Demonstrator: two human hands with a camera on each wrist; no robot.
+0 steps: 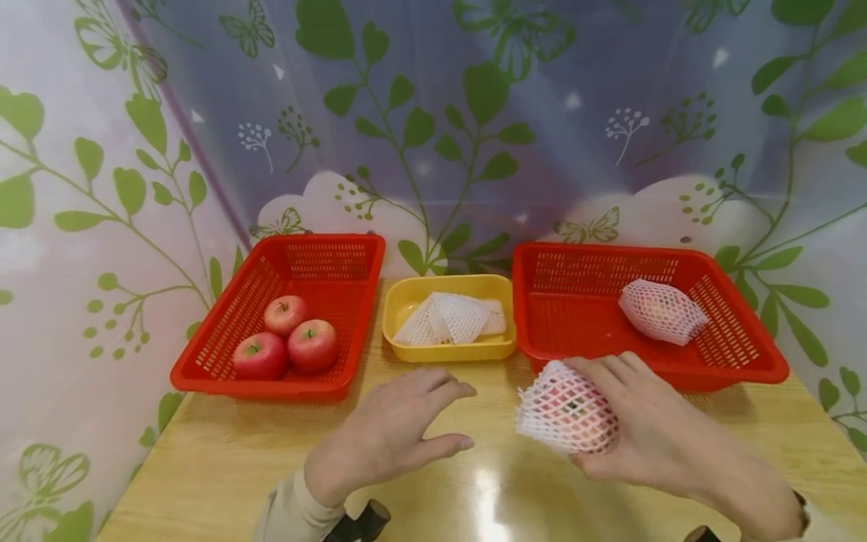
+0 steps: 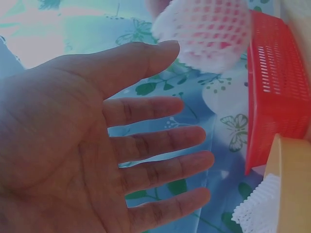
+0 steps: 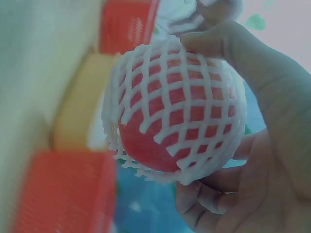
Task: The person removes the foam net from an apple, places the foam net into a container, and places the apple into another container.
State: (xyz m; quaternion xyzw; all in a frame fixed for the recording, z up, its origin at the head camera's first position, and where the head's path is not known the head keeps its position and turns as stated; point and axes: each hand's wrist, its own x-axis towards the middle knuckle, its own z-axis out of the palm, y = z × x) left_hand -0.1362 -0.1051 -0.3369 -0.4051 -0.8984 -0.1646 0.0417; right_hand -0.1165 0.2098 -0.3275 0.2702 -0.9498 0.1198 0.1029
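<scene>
My right hand (image 1: 650, 433) grips an apple in a white foam net (image 1: 567, 410), held over the table in front of the right red basket (image 1: 738, 369). In the right wrist view the thumb and fingers curl round the netted apple (image 3: 180, 107), and red skin shows through the mesh and at its open end. My left hand (image 1: 389, 429) hangs over the table with fingers and thumb spread, nothing in it. The palm of the left hand (image 2: 63, 141) faces its wrist camera, the netted apple (image 2: 209, 34) a little beyond the thumb.
A left red basket (image 1: 203, 369) holds three bare apples (image 1: 313, 345). Between the baskets a yellow tray (image 1: 447, 351) contains white foam nets (image 1: 460, 316). Another netted apple (image 1: 660, 310) lies in the right basket. A patterned curtain (image 1: 433, 150) stands behind the table.
</scene>
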